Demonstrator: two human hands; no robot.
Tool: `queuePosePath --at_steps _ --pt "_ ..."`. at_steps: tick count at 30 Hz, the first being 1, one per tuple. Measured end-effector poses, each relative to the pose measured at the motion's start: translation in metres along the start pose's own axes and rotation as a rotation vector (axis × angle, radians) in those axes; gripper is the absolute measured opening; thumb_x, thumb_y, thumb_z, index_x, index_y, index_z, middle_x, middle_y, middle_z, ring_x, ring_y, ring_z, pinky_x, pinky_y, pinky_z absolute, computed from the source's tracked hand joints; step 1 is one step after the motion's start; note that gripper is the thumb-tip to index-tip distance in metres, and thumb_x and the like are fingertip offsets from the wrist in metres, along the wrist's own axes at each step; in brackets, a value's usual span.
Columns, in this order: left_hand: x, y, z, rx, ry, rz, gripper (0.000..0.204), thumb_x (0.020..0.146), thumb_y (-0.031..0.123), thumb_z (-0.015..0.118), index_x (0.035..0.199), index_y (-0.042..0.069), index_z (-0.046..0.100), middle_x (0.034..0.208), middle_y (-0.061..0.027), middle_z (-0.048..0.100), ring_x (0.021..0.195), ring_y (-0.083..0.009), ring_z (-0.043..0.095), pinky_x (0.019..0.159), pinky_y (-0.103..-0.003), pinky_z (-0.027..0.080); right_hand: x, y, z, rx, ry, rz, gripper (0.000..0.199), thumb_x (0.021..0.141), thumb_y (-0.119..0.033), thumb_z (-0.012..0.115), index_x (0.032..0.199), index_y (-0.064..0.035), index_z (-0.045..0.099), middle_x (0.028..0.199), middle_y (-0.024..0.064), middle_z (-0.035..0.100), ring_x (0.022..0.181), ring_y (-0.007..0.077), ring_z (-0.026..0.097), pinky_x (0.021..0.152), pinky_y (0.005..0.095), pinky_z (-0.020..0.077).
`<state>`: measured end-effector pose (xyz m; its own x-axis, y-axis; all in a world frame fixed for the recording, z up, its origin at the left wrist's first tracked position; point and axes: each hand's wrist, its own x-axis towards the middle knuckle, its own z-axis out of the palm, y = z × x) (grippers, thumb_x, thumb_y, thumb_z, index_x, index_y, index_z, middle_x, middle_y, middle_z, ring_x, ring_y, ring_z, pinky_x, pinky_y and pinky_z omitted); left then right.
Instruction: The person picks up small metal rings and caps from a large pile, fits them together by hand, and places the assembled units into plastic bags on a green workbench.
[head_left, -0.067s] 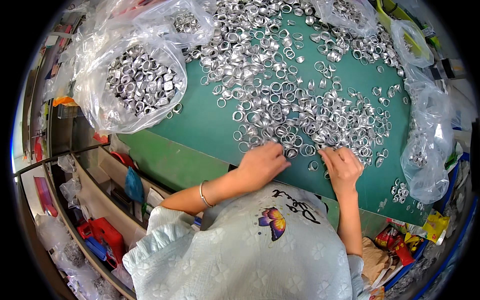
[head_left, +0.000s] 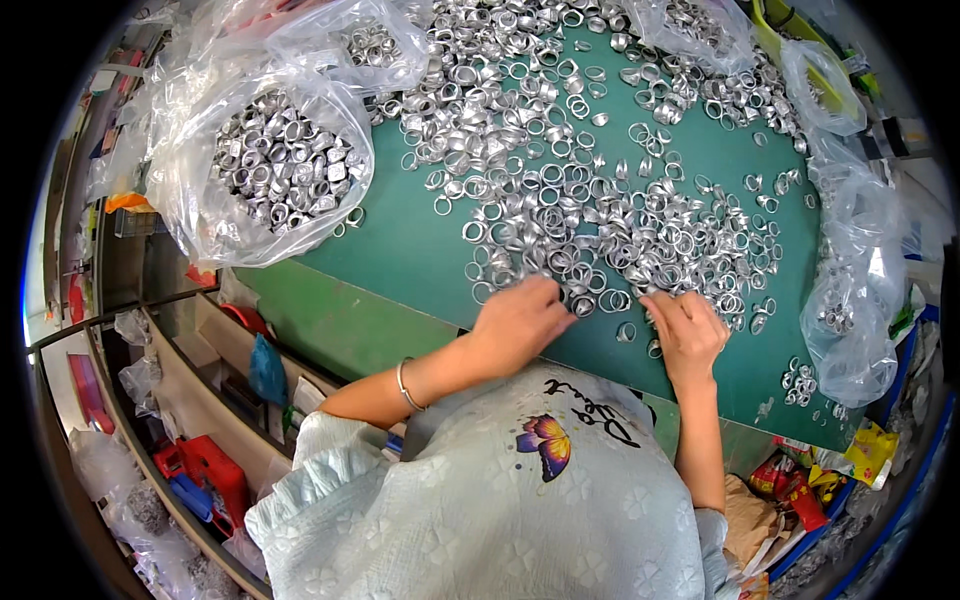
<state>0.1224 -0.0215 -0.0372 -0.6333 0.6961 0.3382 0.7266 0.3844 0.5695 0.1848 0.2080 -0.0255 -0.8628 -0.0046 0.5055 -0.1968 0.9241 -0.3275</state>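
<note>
Many silver-coloured metal rings [head_left: 550,220] lie heaped on a green table mat [head_left: 410,265]. At the near edge of the heap, my left hand [head_left: 520,318] bends over the rings, its fingers drawn together and slightly blurred. My right hand [head_left: 690,335] is closed too, thumb and fingertips pinched low at the heap's near right edge. Whatever either hand's fingertips hold is hidden. A single ring [head_left: 626,331] lies between the two hands, and another ring [head_left: 655,348] sits beside my right hand.
Clear plastic bags of rings stand around the mat: a large bag [head_left: 285,165] at left and a crumpled bag [head_left: 850,320] at right. A small ring cluster [head_left: 799,381] lies near the right edge. Shelving with a red tool [head_left: 215,475] is at lower left; yellow packets [head_left: 872,455] sit lower right.
My left hand has shifted slightly left, and a few rings by its fingertips have moved a little. My right hand stays nearly in place.
</note>
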Motion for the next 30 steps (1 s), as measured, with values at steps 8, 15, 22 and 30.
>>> queuePosePath --at_steps 8,15,22,30 --pt "0.015 -0.026 -0.015 0.159 0.159 -0.152 0.022 0.073 0.012 0.072 0.066 0.005 0.052 0.075 -0.0067 0.047 0.07 -0.0261 0.051 0.052 -0.036 0.042 0.014 0.017 -0.011 0.178 0.092 0.479 0.009 0.079 -0.005 0.07 0.087 -0.0015 0.069 0.071 0.0065 0.064 0.059 0.0141 0.056 0.054 0.0271 0.0435" --pt "0.014 0.006 -0.022 -0.804 0.108 -0.654 0.025 0.088 0.011 0.057 0.065 0.004 0.049 0.058 -0.0024 0.049 0.049 -0.0086 0.041 0.044 -0.026 0.031 0.03 -0.017 -0.009 0.528 -0.137 0.583 0.01 0.083 -0.006 0.065 0.087 0.0018 0.069 0.073 0.0096 0.065 0.061 0.0107 0.053 0.055 0.0258 0.0406" --pt "0.006 0.011 -0.026 -1.218 0.008 -0.835 0.009 0.079 -0.001 0.048 0.072 0.003 0.052 0.061 0.0001 0.05 0.05 -0.0042 0.039 0.046 -0.019 0.027 0.017 -0.026 -0.012 0.253 -0.094 0.437 0.016 0.083 0.0 0.059 0.098 0.0009 0.065 0.087 0.0147 0.064 0.057 0.0211 0.055 0.054 0.0299 0.0434" --pt "0.028 0.012 -0.021 -0.468 0.062 -0.4 0.028 0.078 -0.01 0.047 0.099 0.001 0.062 0.079 -0.0079 0.054 0.063 -0.017 0.051 0.055 -0.026 0.04 0.026 -0.022 -0.005 -0.169 -0.432 0.316 0.05 0.071 0.007 0.055 0.117 -0.01 0.059 0.134 0.0085 0.05 0.068 0.0262 0.065 0.055 0.0353 0.0524"
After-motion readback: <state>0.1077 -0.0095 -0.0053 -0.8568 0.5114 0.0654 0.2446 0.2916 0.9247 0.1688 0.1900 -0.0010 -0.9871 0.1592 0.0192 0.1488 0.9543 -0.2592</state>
